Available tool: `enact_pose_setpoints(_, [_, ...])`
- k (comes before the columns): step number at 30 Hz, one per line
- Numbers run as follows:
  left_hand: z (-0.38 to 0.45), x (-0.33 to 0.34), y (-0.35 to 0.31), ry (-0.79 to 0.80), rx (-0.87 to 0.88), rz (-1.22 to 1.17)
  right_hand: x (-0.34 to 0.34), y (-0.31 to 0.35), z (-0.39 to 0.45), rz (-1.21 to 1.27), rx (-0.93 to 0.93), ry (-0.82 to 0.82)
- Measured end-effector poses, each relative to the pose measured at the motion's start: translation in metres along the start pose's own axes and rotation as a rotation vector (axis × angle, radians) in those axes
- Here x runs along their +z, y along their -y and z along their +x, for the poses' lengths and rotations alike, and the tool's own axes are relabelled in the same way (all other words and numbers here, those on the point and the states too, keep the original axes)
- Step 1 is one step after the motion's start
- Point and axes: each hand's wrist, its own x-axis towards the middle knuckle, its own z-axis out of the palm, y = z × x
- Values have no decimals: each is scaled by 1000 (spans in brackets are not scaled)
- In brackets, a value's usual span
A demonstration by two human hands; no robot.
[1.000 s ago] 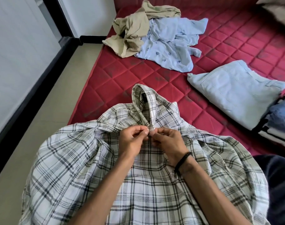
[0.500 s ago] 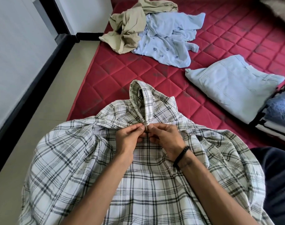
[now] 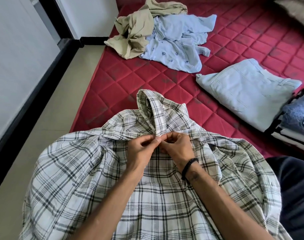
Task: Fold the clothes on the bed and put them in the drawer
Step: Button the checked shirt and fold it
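Observation:
A white and black plaid shirt (image 3: 82, 170) lies spread over the near edge of the red quilted bed (image 3: 165, 80), its collar standing up toward the far side. My left hand (image 3: 142, 151) and my right hand (image 3: 177, 148) meet just below the collar, each pinching the shirt's front placket at the top. A black band circles my right wrist. A crumpled beige garment (image 3: 132, 32) and a crumpled light blue printed shirt (image 3: 179, 42) lie at the far side of the bed. No drawer is in view.
Folded light blue trousers (image 3: 248, 90) lie on the bed at the right, beside a stack with denim (image 3: 297, 116) on top. Tiled floor (image 3: 49, 104) runs along the bed's left side, bounded by a white wall with black skirting. A dark clothed leg (image 3: 297, 187) is at right.
Both hands stay pinched together under the collar, with small finger movements. The collar has folded closer together and the view has tilted slightly.

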Motion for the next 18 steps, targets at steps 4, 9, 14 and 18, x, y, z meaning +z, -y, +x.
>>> enact_pose_setpoints(4, [2,-2,0,-67,57,104,4,2,-2,-41,-64,7])
enact_pose_setpoints(9, [5,-1,-1,-58,119,168,3,4,-1,-95,-98,-22])
enact_pose_setpoints(14, [12,-2,0,8,49,248,9,0,2,-349,-231,-65])
enact_pose_setpoints(18, [15,-13,-5,35,440,535,5,3,1,-215,-110,53])
